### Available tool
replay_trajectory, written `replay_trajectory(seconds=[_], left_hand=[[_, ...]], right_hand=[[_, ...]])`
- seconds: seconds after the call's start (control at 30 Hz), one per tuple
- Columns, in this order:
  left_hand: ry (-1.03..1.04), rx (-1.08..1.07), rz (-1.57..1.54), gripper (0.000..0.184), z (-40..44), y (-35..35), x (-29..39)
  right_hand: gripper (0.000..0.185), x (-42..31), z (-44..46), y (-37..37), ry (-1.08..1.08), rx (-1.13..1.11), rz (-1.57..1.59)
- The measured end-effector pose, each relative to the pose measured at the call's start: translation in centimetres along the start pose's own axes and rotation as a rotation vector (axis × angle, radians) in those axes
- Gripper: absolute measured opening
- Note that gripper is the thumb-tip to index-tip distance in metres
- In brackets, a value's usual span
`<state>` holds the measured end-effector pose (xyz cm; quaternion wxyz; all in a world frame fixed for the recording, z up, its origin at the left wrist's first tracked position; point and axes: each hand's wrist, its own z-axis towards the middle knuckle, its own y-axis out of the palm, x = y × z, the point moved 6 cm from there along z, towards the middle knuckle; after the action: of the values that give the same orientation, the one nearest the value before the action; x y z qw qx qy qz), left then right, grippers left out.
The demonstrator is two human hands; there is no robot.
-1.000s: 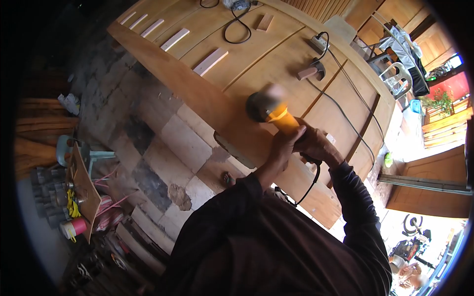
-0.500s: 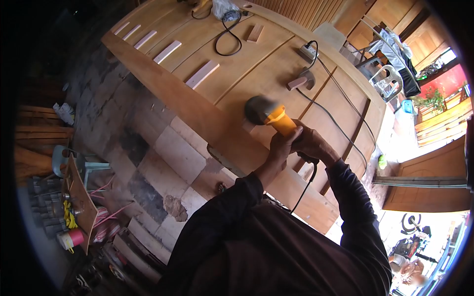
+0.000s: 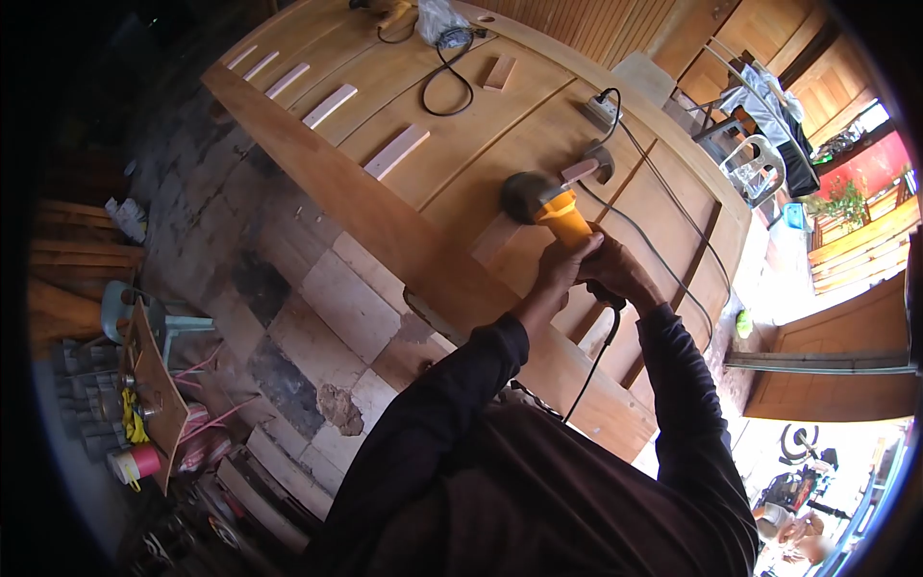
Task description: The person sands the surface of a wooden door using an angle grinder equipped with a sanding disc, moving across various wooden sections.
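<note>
Two-handed hold on a power tool above a panelled wooden surface, seen from the head. The left hand (image 3: 558,271) and the right hand (image 3: 623,272) meet at the lower end of a yellow power tool (image 3: 565,219). Each grip is closed around the tool, with the fingers partly hidden. The tool is tilted, its dark round head directed up and to the left over the tabletop (image 3: 461,154); whether the head touches the wood cannot be told. A black cord (image 3: 596,361) hangs from the end beneath the hands.

Just beyond the head lies a short wooden piece (image 3: 579,171) with a dark curved object (image 3: 605,163) at its end; whether these form one item is unclear. To the left, five pale wood strips (image 3: 396,152) lie apart from one another in a row along the near side. Farther back are a wood block (image 3: 499,73), a looped black cable (image 3: 447,113) and a clear plastic bag (image 3: 440,19). A white power strip (image 3: 604,111) rests near the far edge, dark wires running from it toward the right. Below, at left, are floor tiles (image 3: 351,277) in light and dark tones.
</note>
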<state>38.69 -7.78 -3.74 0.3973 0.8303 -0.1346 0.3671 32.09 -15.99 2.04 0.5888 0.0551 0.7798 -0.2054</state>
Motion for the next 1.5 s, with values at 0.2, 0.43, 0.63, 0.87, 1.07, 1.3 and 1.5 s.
replay_trajectory(seconds=[0.2, 0.43, 0.63, 0.87, 1.07, 1.3, 1.5], left_hand=[[-0.022, -0.013, 0.039, 0.052, -0.2, 1.0, -0.9], [0.005, 0.019, -0.070, 0.045, -4.7, -0.5, -2.1], [0.022, 0.104, -0.071, 0.051, -7.7, -0.6, -2.5], [0.048, 0.046, -0.100, 0.041, -3.6, 0.3, -1.6], [0.031, -0.002, -0.059, 0.045, -0.6, 1.3, -2.2], [0.085, 0.105, -0.052, 0.050, -5.6, 0.3, -1.5], [0.052, 0.090, 0.047, 0.057, -3.1, -0.4, -2.9]], right_hand=[[0.076, 0.2, -1.3, -0.9, 0.112, 0.008, -0.052], [0.082, -0.8, -3.9, 2.0, -0.033, -0.033, -0.122], [0.084, -2.1, -5.8, 2.3, 0.080, -0.122, -0.302], [0.086, -0.7, -2.9, 0.5, 0.002, -0.037, -0.166], [0.082, 0.1, -1.7, -1.5, -0.012, -0.001, -0.161], [0.080, -2.0, -3.9, 1.1, 0.031, -0.100, -0.199], [0.076, -0.8, -3.3, 0.2, -0.100, -0.065, -0.158]])
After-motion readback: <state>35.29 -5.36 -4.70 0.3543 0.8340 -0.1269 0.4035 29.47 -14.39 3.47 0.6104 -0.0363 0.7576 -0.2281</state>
